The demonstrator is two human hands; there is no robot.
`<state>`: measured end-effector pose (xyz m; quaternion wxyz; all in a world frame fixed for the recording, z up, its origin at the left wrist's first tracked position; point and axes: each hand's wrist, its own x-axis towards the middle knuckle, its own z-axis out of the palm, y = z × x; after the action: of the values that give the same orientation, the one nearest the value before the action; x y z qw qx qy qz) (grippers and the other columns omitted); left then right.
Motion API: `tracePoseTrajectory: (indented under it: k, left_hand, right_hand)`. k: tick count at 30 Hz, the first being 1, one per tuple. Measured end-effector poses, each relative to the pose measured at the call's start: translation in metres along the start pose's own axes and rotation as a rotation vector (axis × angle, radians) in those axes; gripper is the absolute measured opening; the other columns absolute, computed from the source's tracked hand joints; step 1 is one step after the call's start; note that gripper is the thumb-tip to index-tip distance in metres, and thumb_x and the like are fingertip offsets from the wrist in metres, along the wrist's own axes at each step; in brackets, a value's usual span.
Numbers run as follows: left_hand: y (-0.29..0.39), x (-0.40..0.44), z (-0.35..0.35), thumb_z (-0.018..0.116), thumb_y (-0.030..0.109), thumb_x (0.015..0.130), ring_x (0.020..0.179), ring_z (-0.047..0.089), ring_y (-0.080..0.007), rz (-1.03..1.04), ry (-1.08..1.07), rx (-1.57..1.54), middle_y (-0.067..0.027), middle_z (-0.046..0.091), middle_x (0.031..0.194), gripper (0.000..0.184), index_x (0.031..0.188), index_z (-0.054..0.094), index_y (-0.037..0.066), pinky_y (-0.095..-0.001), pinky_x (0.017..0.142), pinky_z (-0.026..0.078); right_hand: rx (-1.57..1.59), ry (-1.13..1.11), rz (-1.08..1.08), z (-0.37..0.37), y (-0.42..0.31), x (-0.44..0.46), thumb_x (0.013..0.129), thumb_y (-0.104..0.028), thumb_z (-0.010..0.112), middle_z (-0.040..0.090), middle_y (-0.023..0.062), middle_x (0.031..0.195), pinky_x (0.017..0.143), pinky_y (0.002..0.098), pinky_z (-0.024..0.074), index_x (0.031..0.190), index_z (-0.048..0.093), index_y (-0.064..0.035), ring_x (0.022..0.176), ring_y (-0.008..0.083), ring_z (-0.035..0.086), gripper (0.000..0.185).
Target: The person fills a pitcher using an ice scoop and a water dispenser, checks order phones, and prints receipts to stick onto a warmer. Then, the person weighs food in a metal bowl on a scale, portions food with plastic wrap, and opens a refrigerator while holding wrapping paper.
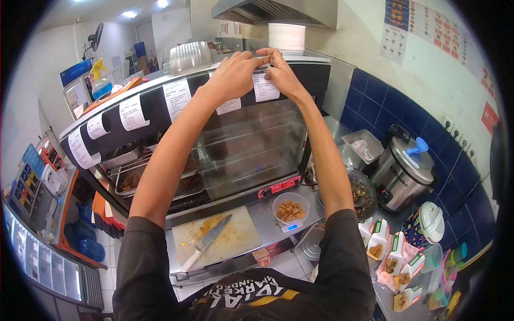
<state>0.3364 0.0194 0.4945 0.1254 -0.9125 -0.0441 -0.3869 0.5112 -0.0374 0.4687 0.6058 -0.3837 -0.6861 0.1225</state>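
Observation:
Both my arms reach up to the top edge of a glass-fronted food warmer (251, 144). My left hand (234, 75) is closed there, its fingertips meeting the right hand's; what they pinch is hidden. My right hand (282, 75) has its thumb and bent fingers at the upper edge of a printed paper slip (266, 90), which hangs down the black front. Something small and dark shows between the two hands, too small to name. Another slip (229, 106) hangs below my left wrist, and several more, such as a long slip (176, 100), line the edge leftward.
Below the warmer, a knife (213, 235) lies on a cutting board (243, 227). A bowl of chopped pieces (290, 208) rests on a scale (289, 227). Right are a large cooker (401, 174) and filled food boxes (393, 251). Clear lids (190, 56) and a spray bottle (100, 80) stand on top.

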Motion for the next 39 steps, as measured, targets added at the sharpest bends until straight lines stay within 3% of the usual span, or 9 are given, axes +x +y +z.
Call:
tracePoseTrajectory:
  k: [4, 6, 8, 10, 14, 24, 36, 38, 39]
  left_hand:
    - [-0.011, 0.005, 0.01, 0.05, -0.01, 0.069, 0.109, 0.055, -0.0385, -0.01, -0.024, 0.07, -0.0179, 0.062, 0.108, 0.049, 0.114, 0.064, -0.004, -0.0469, 0.096, 0.044]
    - [-0.012, 0.003, 0.011, 0.052, -0.006, 0.069, 0.104, 0.057, -0.0391, 0.028, 0.04, 0.111, -0.0191, 0.062, 0.102, 0.036, 0.102, 0.067, -0.004, -0.0472, 0.093, 0.046]
    - [-0.016, 0.008, 0.02, 0.054, -0.003, 0.07, 0.103, 0.057, -0.0395, 0.02, 0.034, 0.146, -0.0205, 0.061, 0.101, 0.028, 0.095, 0.067, -0.004, -0.0471, 0.091, 0.046]
    - [-0.015, 0.005, 0.02, 0.059, 0.004, 0.07, 0.1, 0.057, -0.0405, 0.027, 0.025, 0.202, -0.0236, 0.059, 0.099, 0.011, 0.076, 0.064, -0.004, -0.0465, 0.087, 0.048]
    - [-0.001, 0.004, 0.013, 0.062, 0.009, 0.077, 0.107, 0.058, -0.0371, -0.082, -0.053, 0.222, -0.0201, 0.061, 0.107, 0.028, 0.103, 0.067, 0.0, -0.0505, 0.091, 0.047]
    - [0.009, 0.006, 0.026, 0.063, 0.024, 0.082, 0.107, 0.057, -0.0323, -0.166, 0.036, 0.317, -0.0168, 0.064, 0.109, 0.027, 0.098, 0.072, 0.004, -0.0457, 0.086, 0.044]
    - [0.011, 0.006, 0.032, 0.063, 0.028, 0.083, 0.111, 0.054, -0.0308, -0.214, 0.027, 0.272, -0.0172, 0.063, 0.112, 0.032, 0.103, 0.073, 0.006, -0.0465, 0.089, 0.042]
    - [0.01, 0.009, 0.032, 0.062, 0.031, 0.084, 0.113, 0.052, -0.0307, -0.221, -0.002, 0.268, -0.0154, 0.063, 0.115, 0.033, 0.107, 0.073, 0.009, -0.0484, 0.09, 0.039]
    - [0.01, 0.007, 0.033, 0.062, 0.033, 0.084, 0.114, 0.05, -0.0306, -0.215, -0.02, 0.255, -0.0136, 0.063, 0.117, 0.035, 0.11, 0.073, 0.011, -0.0503, 0.09, 0.037]
  right_hand:
    - [-0.182, 0.119, -0.069, -0.002, 0.009, -0.003, 0.077, 0.0, 0.046, 0.057, 0.0131, 0.106, 0.078, 0.0327, 0.0468, 0.127, 0.044, -0.0018, 0.09, 0.0211, 0.056, 0.051]
    - [-0.259, 0.161, -0.103, -0.004, 0.011, -0.007, 0.078, -0.003, 0.048, 0.057, 0.0148, 0.107, 0.08, 0.036, 0.0484, 0.126, 0.045, -0.0019, 0.091, 0.0248, 0.059, 0.048]
    - [-0.802, 0.281, -0.164, -0.002, -0.009, -0.015, 0.081, -0.007, 0.052, 0.059, 0.0184, 0.109, 0.086, 0.0429, 0.0493, 0.121, 0.052, -0.0022, 0.099, 0.033, 0.061, 0.04]
    - [-1.078, 0.263, -0.297, -0.002, -0.014, -0.015, 0.081, -0.009, 0.054, 0.06, 0.0193, 0.113, 0.089, 0.0465, 0.0483, 0.113, 0.06, -0.0028, 0.105, 0.0372, 0.058, 0.033]
    - [-1.186, 0.127, -0.349, 0.001, -0.016, -0.009, 0.083, -0.004, 0.051, 0.063, 0.0191, 0.107, 0.095, 0.0453, 0.0447, 0.104, 0.065, 0.0007, 0.105, 0.0372, 0.057, 0.026]
    - [-1.252, 0.133, -0.413, 0.009, -0.018, -0.005, 0.087, -0.007, 0.054, 0.063, 0.0164, 0.102, 0.09, 0.044, 0.0447, 0.106, 0.065, -0.0015, 0.101, 0.0355, 0.058, 0.023]
    - [-1.48, 0.032, -0.376, 0.003, -0.01, -0.01, 0.089, -0.015, 0.058, 0.06, 0.018, 0.118, 0.096, 0.0451, 0.0427, 0.121, 0.058, -0.0018, 0.109, 0.0366, 0.057, 0.035]
    - [-1.35, 0.004, -0.158, 0.001, -0.01, -0.008, 0.09, -0.019, 0.058, 0.056, 0.0216, 0.128, 0.102, 0.0454, 0.0392, 0.13, 0.051, 0.0009, 0.119, 0.0395, 0.053, 0.045]
    - [-1.296, 0.051, -0.231, 0.003, -0.01, -0.014, 0.091, -0.023, 0.059, 0.055, 0.0225, 0.131, 0.104, 0.0441, 0.0379, 0.131, 0.051, 0.002, 0.124, 0.0397, 0.049, 0.047]
